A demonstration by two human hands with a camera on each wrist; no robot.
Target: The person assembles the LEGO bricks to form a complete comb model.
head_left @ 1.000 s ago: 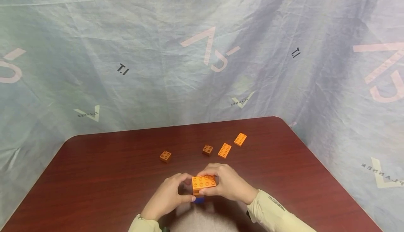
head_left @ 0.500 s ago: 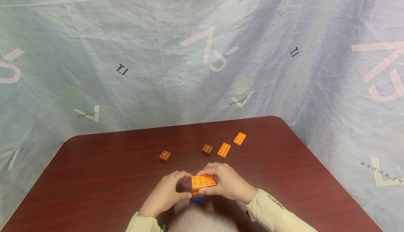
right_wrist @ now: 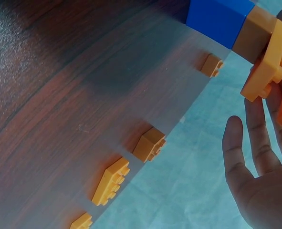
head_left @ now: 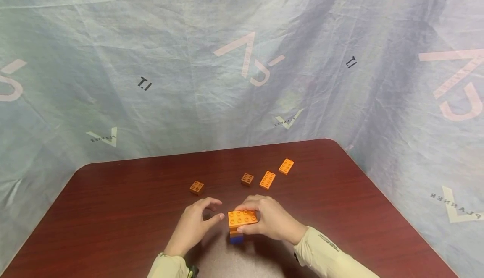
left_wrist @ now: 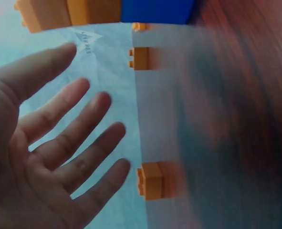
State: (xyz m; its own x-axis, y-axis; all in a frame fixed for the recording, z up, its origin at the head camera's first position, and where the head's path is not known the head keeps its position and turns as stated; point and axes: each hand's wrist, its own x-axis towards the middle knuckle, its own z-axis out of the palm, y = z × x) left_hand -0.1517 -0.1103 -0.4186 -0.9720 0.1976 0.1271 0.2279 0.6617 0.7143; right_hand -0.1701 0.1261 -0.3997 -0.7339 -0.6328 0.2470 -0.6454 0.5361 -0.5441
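A stack of toy building bricks stands on the table near its front edge. Its base is a blue brick [head_left: 236, 239], and above that are orange-brown bricks and a thin orange plate [right_wrist: 267, 64]. A studded orange plate [head_left: 242, 218] forms the top. My right hand [head_left: 274, 219] grips the upper part of the stack from the right, thumb in front and fingers behind. To the left of the stack, my left hand [head_left: 193, 225] is held apart from it with nothing in its grasp. Its fingers are spread and relaxed in the left wrist view.
Two small orange-brown bricks, one at the left [head_left: 196, 187] and one nearer the middle [head_left: 247, 179], lie beyond the hands. Two orange plates, a nearer plate [head_left: 267, 180] and a farther plate [head_left: 286, 166], lie to their right. A printed cloth [head_left: 211, 80] hangs behind the table [head_left: 124, 202].
My left hand has come off the stack and drawn away to the left, its fingers opening. The right hand keeps its grip on the upper bricks, nearly still.
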